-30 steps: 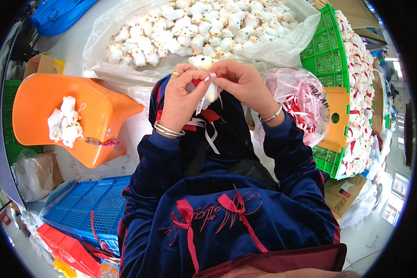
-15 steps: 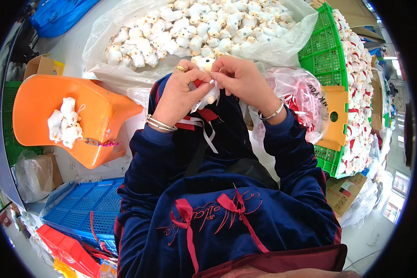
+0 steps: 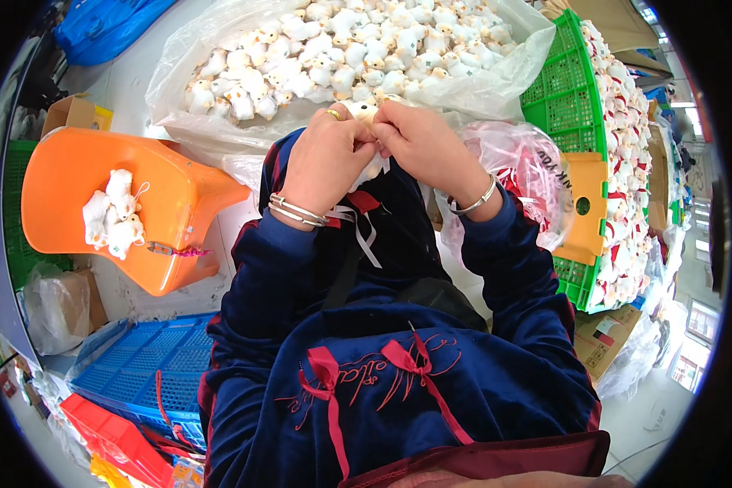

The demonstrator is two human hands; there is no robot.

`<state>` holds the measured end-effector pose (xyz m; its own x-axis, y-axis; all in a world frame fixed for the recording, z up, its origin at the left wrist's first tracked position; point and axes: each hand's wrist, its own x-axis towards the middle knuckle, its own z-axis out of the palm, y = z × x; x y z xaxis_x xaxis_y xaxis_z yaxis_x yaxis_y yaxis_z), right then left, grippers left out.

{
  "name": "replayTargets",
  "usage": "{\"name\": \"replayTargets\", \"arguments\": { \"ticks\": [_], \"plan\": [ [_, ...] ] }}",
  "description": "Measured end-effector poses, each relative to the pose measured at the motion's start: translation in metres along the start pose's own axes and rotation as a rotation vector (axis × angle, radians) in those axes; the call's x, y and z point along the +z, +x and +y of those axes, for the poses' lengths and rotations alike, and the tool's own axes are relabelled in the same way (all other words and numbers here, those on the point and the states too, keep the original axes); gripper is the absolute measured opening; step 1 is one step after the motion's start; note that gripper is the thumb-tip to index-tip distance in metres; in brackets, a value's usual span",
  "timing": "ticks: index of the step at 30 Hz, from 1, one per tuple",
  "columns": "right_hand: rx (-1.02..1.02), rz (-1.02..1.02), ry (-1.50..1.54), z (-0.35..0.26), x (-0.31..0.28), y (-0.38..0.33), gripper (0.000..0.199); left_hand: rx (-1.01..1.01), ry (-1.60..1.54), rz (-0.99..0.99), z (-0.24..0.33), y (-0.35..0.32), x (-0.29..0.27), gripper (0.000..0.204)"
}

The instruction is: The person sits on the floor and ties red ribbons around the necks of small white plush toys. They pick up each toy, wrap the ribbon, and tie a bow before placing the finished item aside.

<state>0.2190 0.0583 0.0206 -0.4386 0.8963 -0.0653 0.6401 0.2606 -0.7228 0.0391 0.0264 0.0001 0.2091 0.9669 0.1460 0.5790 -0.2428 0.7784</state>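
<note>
Over my lap, a small white plush toy is held between my two hands, its head with a dark eye showing above the fingers. My left hand is closed on the toy, knuckles up. My right hand is closed in a pinch against the left fingertips at the toy's neck; what it pinches is hidden. Below the fingers a bit of the toy's white body shows. Red cloth pieces with white ribbons lie on my dark trousers, just under the hands.
Ahead, a clear plastic sheet bears a heap of white plush toys. On the left stands an orange stool with several plush toys and small snips. Ribbons fill a plastic bag at right, beside a green crate. A blue crate sits lower left.
My left hand has rolled over and its fingers have closed in toward the right hand. The red cloth and white ribbon end at the toy's neck are now covered.
</note>
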Motion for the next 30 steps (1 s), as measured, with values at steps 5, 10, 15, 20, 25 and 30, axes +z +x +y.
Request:
{"name": "replayTargets", "arguments": {
  "ticks": [5,10,15,20,25,30],
  "plan": [
    [-0.124,-0.064,0.173,0.006,-0.005,-0.012,0.018,0.002,-0.054,0.012,-0.004,-0.002,0.003,0.014],
    [-0.124,-0.028,0.232,0.014,0.001,-0.014,0.016,-0.02,-0.06,-0.007,-0.003,-0.002,0.002,0.014],
    [-0.086,-0.023,0.214,0.018,0.0,-0.008,0.012,-0.042,-0.238,0.002,-0.016,-0.004,0.007,0.017],
    [-0.078,0.007,0.441,0.027,0.011,-0.006,0.015,-0.085,-0.418,0.068,-0.026,-0.012,0.013,0.02],
    [-0.043,-0.02,0.525,0.032,0.013,-0.005,0.017,-0.188,-0.501,0.086,-0.022,-0.013,0.017,0.021],
    [-0.033,-0.035,0.642,0.038,0.015,-0.004,0.018,-0.181,-0.452,0.087,-0.022,-0.009,0.016,0.02]
  ]
}}
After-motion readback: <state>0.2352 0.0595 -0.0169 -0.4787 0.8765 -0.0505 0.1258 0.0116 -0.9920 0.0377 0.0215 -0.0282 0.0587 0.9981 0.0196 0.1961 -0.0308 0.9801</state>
